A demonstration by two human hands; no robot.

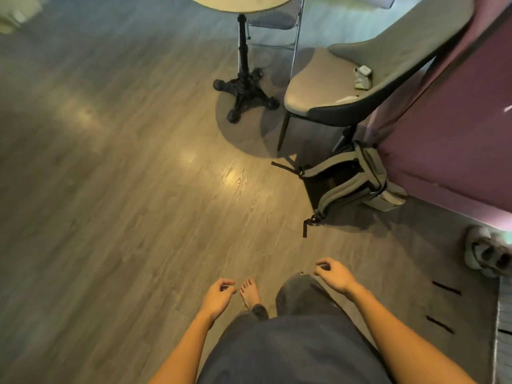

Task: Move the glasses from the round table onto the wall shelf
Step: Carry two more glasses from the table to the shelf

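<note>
- Round table (243, 2): only near edge of top visible at frame top; black pedestal (242, 51) w/ four-footed base (245, 97) on wood floor (124, 189).
- Glasses: not visible; tabletop mostly out of frame, so posn cannot be told. Wall shelf likewise not seen.
- Left of pedestal: wide open floor, unobstructed to frame edge.
- Right of pedestal: grey chair (346, 79), seat edge just beside base; small white items (362, 77) on seat.
- Behind pedestal: metal-frame chair (277, 20), partly under tabletop.
- Nearer than chair, right of pedestal: grey backpack (349, 181) on floor, against pink wall (457, 120); straps trail onto floor.
- Far right, near wall base: shoes (487, 250).
- Betw. pedestal and person: clear floor strip, bounded on right by backpack.
- Left hand (219, 295): low, forearm extended fwd, palm down; fingers curled loosely inward, holding nothing.
- Right hand (333, 275): low, above trouser leg (299, 297); fingers loosely curled, thumb near index, empty.
- Bare foot (249, 291) on floor betw. hands.
</note>
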